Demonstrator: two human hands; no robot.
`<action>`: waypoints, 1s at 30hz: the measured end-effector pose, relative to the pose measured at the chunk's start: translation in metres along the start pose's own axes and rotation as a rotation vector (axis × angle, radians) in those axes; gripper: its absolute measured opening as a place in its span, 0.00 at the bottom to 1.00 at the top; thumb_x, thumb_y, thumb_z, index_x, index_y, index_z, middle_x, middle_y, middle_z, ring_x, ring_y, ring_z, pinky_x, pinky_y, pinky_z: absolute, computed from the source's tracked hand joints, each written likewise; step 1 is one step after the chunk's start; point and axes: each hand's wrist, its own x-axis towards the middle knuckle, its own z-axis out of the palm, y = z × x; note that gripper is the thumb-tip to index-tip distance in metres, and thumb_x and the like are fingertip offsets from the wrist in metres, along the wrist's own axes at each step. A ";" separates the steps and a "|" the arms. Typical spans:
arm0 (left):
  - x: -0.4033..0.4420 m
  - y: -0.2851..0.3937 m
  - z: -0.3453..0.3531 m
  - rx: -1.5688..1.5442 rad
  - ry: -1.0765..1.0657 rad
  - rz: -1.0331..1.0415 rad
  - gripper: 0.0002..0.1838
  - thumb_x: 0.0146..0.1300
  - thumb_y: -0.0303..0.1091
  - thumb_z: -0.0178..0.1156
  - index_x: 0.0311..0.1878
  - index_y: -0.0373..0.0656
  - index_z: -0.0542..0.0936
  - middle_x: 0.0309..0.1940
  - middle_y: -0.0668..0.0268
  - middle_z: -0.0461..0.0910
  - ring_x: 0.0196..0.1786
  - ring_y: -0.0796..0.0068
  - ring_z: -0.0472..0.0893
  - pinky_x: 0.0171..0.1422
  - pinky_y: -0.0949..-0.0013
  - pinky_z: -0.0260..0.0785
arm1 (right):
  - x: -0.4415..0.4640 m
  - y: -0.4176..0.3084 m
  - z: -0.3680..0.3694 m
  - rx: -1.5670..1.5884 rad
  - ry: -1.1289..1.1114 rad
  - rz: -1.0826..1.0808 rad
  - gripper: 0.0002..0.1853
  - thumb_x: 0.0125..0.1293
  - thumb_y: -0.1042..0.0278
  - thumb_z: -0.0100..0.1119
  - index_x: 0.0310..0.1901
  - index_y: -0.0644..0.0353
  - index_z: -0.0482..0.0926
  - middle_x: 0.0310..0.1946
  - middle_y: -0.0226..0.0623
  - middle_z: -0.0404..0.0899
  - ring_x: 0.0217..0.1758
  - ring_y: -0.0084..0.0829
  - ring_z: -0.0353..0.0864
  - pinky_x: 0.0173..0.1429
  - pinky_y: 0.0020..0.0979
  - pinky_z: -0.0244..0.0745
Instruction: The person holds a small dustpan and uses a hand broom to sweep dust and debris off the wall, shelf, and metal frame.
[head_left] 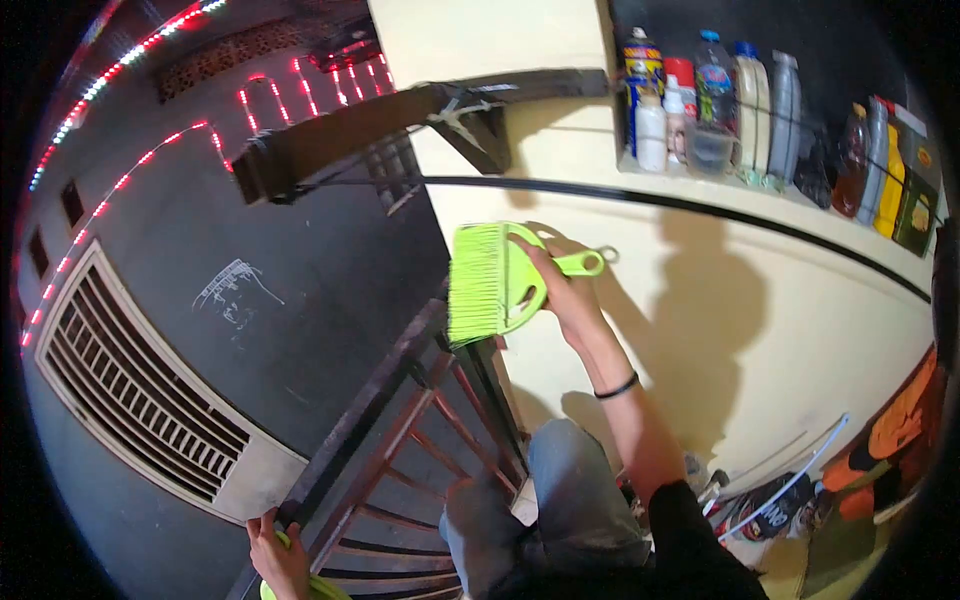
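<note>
My right hand (565, 290) is closed around a lime-green hand brush (520, 280), raised in front of the cream wall. Its bristles (478, 283) point left, and its handle with a hanging hole sticks out to the right behind my fingers. At the lower left, my left hand (278, 558) is at the dark top rail (370, 400), fingers bent around a lime-green plastic thing (328, 590). Most of that thing lies below the picture's edge, so its kind is hidden.
A brown barred railing (400, 440) runs beside my knees (570, 480). Bottles (715, 85) and containers crowd a wall shelf (640, 178). A wooden bracket (400, 115) and a black cable (640, 193) cross above the brush. Bags and orange cloth (895, 420) are at right.
</note>
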 end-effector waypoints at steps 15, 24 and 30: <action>0.002 -0.001 -0.004 0.115 -0.041 -0.085 0.24 0.58 0.41 0.75 0.52 0.37 0.81 0.53 0.49 0.77 0.36 0.46 0.86 0.38 0.49 0.76 | -0.175 -0.196 0.156 -0.770 -0.024 -0.755 0.24 0.76 0.51 0.59 0.55 0.69 0.80 0.43 0.48 0.86 0.40 0.34 0.88 0.43 0.35 0.84; 0.002 -0.003 -0.008 0.074 -0.005 -0.051 0.21 0.60 0.42 0.75 0.49 0.38 0.81 0.51 0.52 0.77 0.35 0.49 0.86 0.36 0.52 0.76 | -0.180 -0.162 0.188 -1.080 -0.548 -0.496 0.11 0.71 0.71 0.60 0.52 0.64 0.79 0.31 0.52 0.83 0.30 0.48 0.88 0.37 0.42 0.83; 0.003 -0.004 -0.007 0.096 -0.012 -0.035 0.21 0.60 0.42 0.74 0.50 0.38 0.81 0.50 0.51 0.76 0.34 0.50 0.86 0.35 0.52 0.77 | -0.173 -0.207 0.205 -0.896 -0.044 -0.801 0.10 0.70 0.70 0.61 0.50 0.62 0.77 0.33 0.46 0.83 0.28 0.46 0.87 0.33 0.42 0.84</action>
